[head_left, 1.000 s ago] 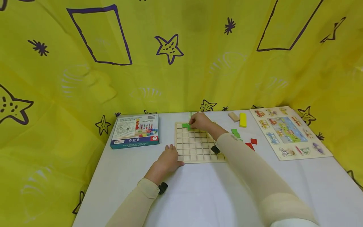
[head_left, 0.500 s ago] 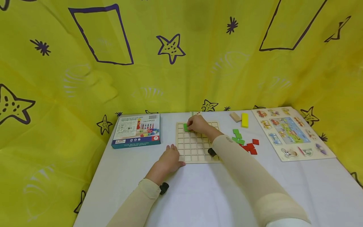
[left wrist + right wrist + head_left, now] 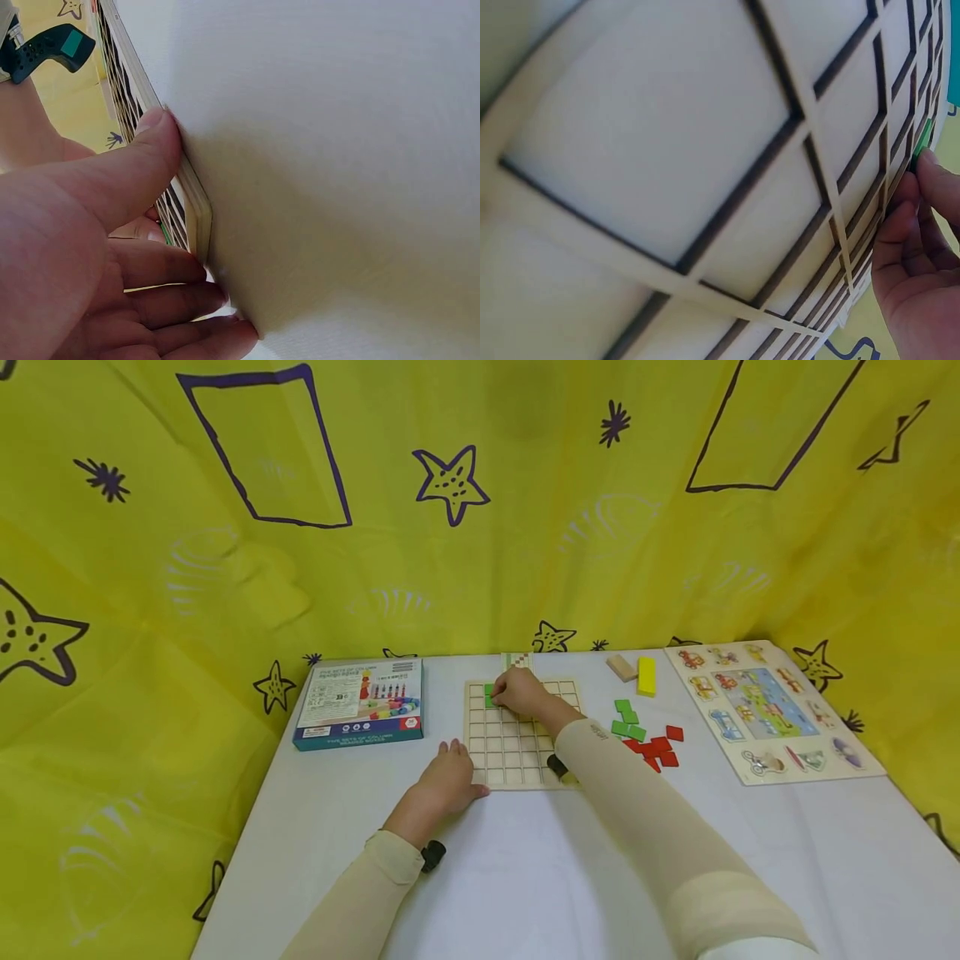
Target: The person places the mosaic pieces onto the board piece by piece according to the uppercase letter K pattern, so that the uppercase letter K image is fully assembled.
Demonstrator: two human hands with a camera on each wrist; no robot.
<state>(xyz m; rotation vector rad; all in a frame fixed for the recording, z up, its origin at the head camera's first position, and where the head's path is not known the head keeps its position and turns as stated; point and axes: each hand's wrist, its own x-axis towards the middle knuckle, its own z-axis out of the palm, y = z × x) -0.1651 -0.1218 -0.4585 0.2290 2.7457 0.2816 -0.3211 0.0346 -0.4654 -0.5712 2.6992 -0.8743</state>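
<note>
A wooden grid board lies flat on the table. At its near left corner rests my left hand; in the left wrist view the thumb touches one edge and the fingers lie along the adjoining side. My right hand is over the board's far left part, fingertips pinching a green square tile. In the head view green shows in the far left cells, partly hidden by the fingers. Right of the board lie several loose green tiles and several red tiles.
A boxed toy set lies left of the board. Behind the board is a small patterned card. A plain wood block and a yellow block lie at the back right. Farther right is a picture puzzle board.
My right hand has moved slightly left and toward me with the green tile, over the far left cells. More of the loose red tiles shows beside the sleeve. The left hand stays put.
</note>
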